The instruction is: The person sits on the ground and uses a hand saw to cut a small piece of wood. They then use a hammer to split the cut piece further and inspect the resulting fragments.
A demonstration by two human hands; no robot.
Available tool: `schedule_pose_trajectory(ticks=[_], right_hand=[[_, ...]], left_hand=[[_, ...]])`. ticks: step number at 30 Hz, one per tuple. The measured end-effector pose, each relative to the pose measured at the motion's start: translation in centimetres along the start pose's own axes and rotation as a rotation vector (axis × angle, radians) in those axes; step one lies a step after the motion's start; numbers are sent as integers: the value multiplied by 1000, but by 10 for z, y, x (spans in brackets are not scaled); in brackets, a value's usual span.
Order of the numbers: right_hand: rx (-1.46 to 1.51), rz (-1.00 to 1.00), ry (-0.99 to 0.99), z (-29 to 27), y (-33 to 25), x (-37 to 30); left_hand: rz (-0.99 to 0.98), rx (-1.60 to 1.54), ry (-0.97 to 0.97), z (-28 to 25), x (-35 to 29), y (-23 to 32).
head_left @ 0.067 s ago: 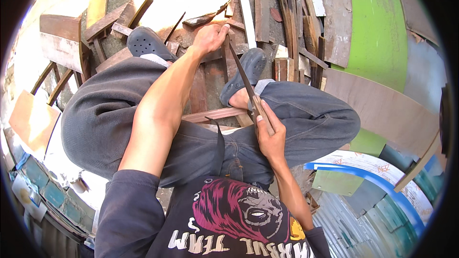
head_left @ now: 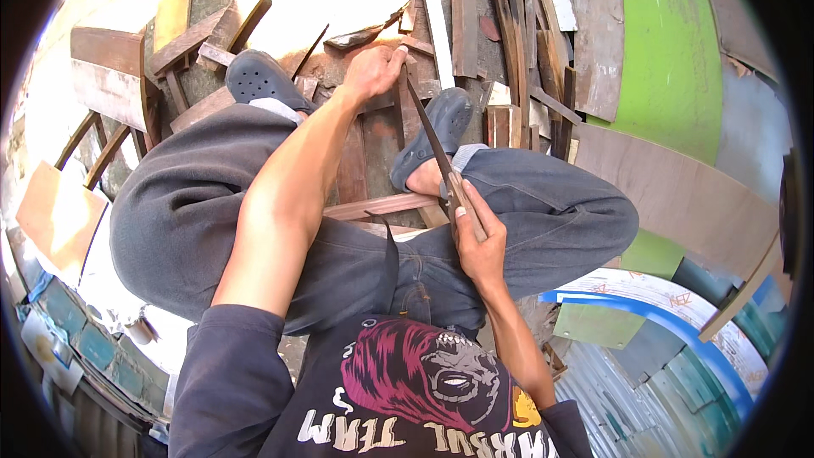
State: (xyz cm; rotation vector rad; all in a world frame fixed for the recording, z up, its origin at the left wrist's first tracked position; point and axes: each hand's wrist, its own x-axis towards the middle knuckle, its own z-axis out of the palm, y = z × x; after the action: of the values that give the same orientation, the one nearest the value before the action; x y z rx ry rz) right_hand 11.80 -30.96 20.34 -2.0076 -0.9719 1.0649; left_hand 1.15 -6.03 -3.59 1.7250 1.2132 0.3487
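My right hand (head_left: 481, 246) is closed round the wooden handle of what looks like a handsaw (head_left: 431, 131), between my knees. Its long dark blade slants up and left, narrowing toward the far end. The teeth are too small to make out. Further forward, my left hand (head_left: 373, 72) is closed on the upper end of a brown wooden piece (head_left: 404, 89), thumb on top. The blade's tip lies beside that piece; whether they touch, I cannot tell. My left fingers are partly hidden behind the hand.
Dark clogs (head_left: 435, 125) are on my feet. Reddish wooden strips (head_left: 380, 206) lie between my legs. Scrap boards (head_left: 465, 13) are heaped ahead. A bright green panel (head_left: 666, 59) stretches along the right, with a curved white-and-blue piece (head_left: 678, 305) nearer. Wooden frames (head_left: 110, 76) stand at left.
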Motion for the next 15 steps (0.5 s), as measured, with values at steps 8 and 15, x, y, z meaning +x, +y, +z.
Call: schedule_pose_trajectory(ticks=[8,15], right_hand=[[-57,-61,23,31,13,58],[-26,-79,51,20,29,53]], left_hand=[[104,9,-99,-3,7,9],[115,10,-25,2,15,16]])
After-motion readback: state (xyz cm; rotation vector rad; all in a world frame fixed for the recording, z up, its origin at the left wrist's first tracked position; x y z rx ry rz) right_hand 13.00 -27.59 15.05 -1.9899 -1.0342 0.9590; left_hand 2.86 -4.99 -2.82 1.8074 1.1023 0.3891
